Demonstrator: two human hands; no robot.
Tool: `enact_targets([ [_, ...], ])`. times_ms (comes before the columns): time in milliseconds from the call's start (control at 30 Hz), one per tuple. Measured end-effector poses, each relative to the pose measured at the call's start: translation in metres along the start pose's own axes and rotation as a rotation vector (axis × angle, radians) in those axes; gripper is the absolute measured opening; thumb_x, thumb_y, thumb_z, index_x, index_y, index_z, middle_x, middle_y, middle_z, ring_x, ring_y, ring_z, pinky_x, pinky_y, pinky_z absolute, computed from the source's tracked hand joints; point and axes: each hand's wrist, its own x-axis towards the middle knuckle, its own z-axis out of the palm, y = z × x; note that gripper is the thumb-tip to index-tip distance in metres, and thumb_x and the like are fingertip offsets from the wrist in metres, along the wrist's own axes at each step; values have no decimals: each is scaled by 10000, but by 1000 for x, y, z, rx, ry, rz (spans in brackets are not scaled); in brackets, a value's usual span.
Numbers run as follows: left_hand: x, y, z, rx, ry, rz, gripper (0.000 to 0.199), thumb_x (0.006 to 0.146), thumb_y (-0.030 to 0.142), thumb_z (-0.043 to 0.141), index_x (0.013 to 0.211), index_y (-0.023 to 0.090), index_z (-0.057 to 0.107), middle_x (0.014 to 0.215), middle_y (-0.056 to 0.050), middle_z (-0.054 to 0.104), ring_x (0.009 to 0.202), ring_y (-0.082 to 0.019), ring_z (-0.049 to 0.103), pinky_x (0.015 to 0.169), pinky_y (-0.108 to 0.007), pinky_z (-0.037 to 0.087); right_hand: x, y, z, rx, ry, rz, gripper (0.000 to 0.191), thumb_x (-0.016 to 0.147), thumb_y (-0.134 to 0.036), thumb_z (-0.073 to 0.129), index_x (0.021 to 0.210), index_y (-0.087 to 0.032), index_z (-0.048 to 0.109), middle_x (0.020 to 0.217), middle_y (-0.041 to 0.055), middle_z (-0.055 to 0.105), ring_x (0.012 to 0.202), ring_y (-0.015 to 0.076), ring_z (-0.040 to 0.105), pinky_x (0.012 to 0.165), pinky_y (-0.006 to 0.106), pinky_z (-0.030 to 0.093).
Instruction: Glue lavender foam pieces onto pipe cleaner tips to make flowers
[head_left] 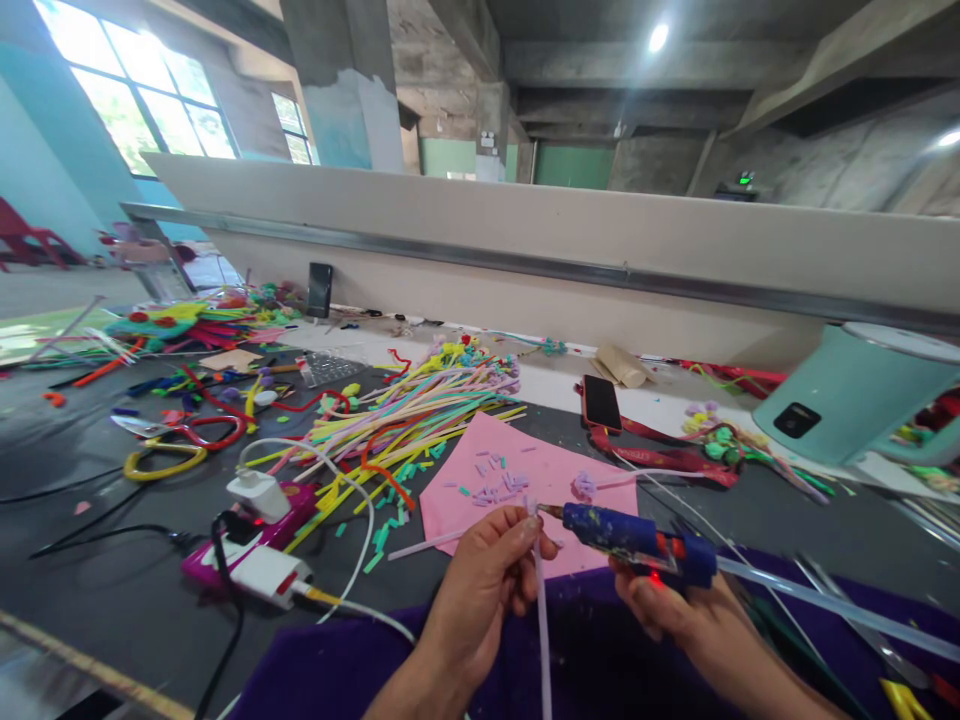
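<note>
Purple fabric cloth (315,665) lies near; the left hand (474,575) pinches a thin lilac stem (544,635), the right hand (686,610) grips a blue plastic glue gun (637,538).

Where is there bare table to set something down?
The dark grey tabletop looks bare between the teal plastic pitcher and dark purple cloth, and left of the magenta plastic power strip, toward the pale front edge. Crowded: the centre, with thin multicoloured stems, and the pink sheet, by the left hand and blue plastic glue gun.
</note>
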Motion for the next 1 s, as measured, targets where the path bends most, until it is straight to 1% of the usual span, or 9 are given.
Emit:
enact_targets([
  [133,0,-1,-1,-2,-16,-16,220,764,331,585,656,139,589,476,36,535,329,-14,370,324,-129,231,0,2,1,5,0,-18,376,812,-432,395,551,-185,505,557,-2,480,582,157,470,593,253,413],
  [267,0,-1,-1,0,-7,6,208,766,322,581,665,141,589,523,26,559,330,-19,368,313,-137,225,0,4,0,3,-16,-9,339,799,-441,425,647,-178,577,546,-1,508,553,159,480,529,246,405],
  [400,0,-1,-1,-17,1,36,180,770,300,580,690,139,593,626,12,600,341,-10,380,311,-139,221,0,1,-1,-4,6,-31,369,791,-433,445,551,-182,570,524,3,520,564,165,498,617,272,425],
  [467,0,-1,-1,-13,-12,21,190,777,299,573,682,135,589,601,18,590,332,-6,374,313,-138,220,0,0,-2,0,10,-24,366,794,-416,433,545,-180,564,537,4,522,572,166,498,617,272,423],
  [533,0,-1,0,-4,-20,0,201,780,304,570,673,134,585,578,20,583,328,-7,375,315,-137,222,0,0,-1,9,8,-6,349,795,-414,425,599,-174,586,550,3,527,562,162,492,581,264,416],
  [667,0,0,0,4,1,3,205,778,302,570,664,133,587,596,12,590,335,-6,369,313,-137,211,-1,1,0,26,-6,2,333,790,-413,441,637,-165,604,564,7,540,559,162,493,525,252,404],
  [800,0,1,-1,-24,8,36,205,762,309,584,658,133,596,557,22,559,334,-9,350,315,-142,206,-2,1,-1,43,-1,-26,326,784,-424,467,644,-172,618,560,6,558,557,162,507,582,265,434],
  [900,0,2,-1,-18,14,-5,220,751,328,590,640,140,595,451,42,502,323,-25,346,312,-145,190,-2,3,-1,26,13,-24,368,787,-437,454,581,-175,610,575,19,570,580,171,518,567,262,438],
  [1000,-1,2,0,1,15,-29,222,751,330,591,633,142,597,413,51,485,314,-27,350,315,-146,189,-1,6,1,17,-6,-21,352,799,-418,442,606,-172,604,575,11,557,567,159,500,567,260,437],
])
